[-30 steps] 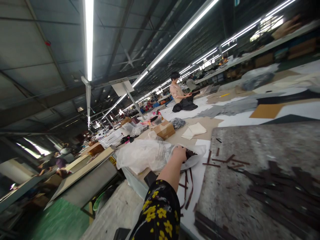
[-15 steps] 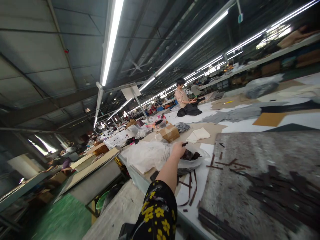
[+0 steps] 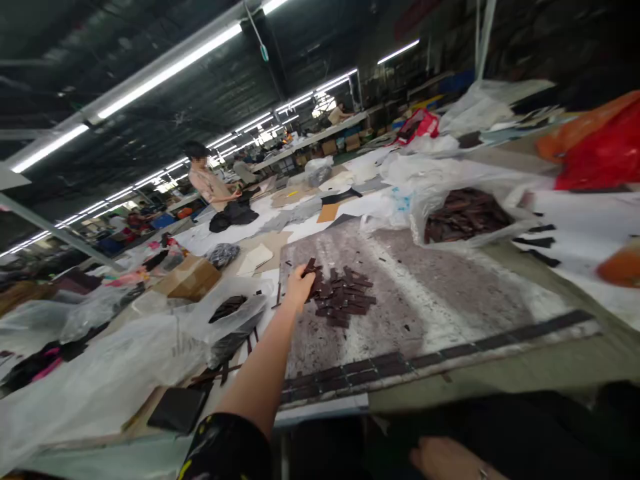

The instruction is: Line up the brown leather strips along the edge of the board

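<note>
My left hand [image 3: 299,288] reaches to the left edge of a heap of short dark brown strips [image 3: 345,297], which look like leather. Its fingers are closed on a dark brown strip [image 3: 311,265] that sticks up past the thumb. Under the heap is a worn grey-brown board [image 3: 390,287]. My right hand [image 3: 445,459] shows in part at the bottom edge, low in front of the table and apart from the strips. Its fingers are blurred and dim.
A clear plastic bag [image 3: 420,223] of brown strips stands open behind the board, another bag [image 3: 255,307] left. A row of dark strips [image 3: 415,363] lines the board's front edge. A carton [image 3: 193,277], a black flat object [image 3: 177,410] and a standing person [image 3: 210,183] are leftward.
My left hand has moved from over the left plastic bag to the heap on the board. The view has swung right, and my right hand now shows at the bottom.
</note>
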The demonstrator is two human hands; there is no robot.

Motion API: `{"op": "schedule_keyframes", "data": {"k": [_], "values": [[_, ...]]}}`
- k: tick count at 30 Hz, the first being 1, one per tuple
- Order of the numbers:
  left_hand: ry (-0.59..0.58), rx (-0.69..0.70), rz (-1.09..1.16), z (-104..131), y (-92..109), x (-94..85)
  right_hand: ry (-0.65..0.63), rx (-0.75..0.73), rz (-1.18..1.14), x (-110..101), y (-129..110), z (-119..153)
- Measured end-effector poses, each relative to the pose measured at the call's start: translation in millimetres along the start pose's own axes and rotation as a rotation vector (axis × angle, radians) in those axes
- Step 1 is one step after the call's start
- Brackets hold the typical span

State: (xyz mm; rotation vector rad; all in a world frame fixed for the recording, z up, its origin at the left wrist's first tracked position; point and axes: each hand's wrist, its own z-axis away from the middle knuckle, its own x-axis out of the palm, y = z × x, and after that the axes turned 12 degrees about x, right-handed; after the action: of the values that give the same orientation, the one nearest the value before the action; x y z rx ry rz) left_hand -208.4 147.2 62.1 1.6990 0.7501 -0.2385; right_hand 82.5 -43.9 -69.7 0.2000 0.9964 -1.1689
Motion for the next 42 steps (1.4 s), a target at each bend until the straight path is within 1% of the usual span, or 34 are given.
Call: {"op": "schedule_keyframes", "data": {"k": [2,4,5,7,10,13,18,21,23,25,27,29,31,33,35,37,39,42], "values": [[-0.005,0.013,-0.022,-6,3,32.1,-0.057,0.057,0.061,-8,-6,2],[-0.014,0.022,-0.048,-13,5,55.2,-0.090,0.069,0.087,-13,-8,5],[-0.020,0.027,-0.064,-17,5,63.0,-0.086,0.066,0.086,-14,-8,7],[-0.025,0.039,-0.098,-24,4,71.4,-0.066,0.059,0.073,-15,-6,11],[-0.022,0.058,-0.149,-28,3,69.5,-0.025,0.041,0.068,-14,-2,14],[-0.025,0.048,-0.186,-23,4,58.4,-0.028,0.021,0.093,-14,0,15],[-0.023,-0.038,-0.239,-7,7,40.8,0.024,0.010,0.089,-19,-1,20],[-0.023,-0.101,-0.243,-2,9,36.4,-0.001,0.030,0.127,-22,-3,25],[-0.015,-0.152,-0.203,0,11,36.4,-0.016,0.036,0.141,-22,-2,27],[-0.003,-0.203,-0.124,4,15,37.6,0.001,0.034,0.129,-20,2,29],[0.002,-0.241,-0.013,13,21,38.4,0.059,0.008,0.087,-19,7,30],[-0.015,-0.259,0.110,29,29,38.0,0.146,-0.073,-0.005,-23,13,32],[-0.070,-0.265,0.227,54,37,37.7,0.257,-0.192,-0.163,-36,19,36],[-0.162,-0.272,0.324,83,43,39.7,0.399,-0.283,-0.346,-57,26,41],[-0.259,-0.284,0.397,111,49,44.8,0.556,-0.298,-0.494,-83,34,44],[-0.341,-0.292,0.454,134,55,51.6,0.659,-0.237,-0.620,-110,41,41],[-0.412,-0.293,0.489,147,62,58.6,0.641,-0.179,-0.775,-131,48,31],[-0.517,-0.261,0.490,152,72,68.4,0.514,-0.189,-0.954,-151,54,11]]}}
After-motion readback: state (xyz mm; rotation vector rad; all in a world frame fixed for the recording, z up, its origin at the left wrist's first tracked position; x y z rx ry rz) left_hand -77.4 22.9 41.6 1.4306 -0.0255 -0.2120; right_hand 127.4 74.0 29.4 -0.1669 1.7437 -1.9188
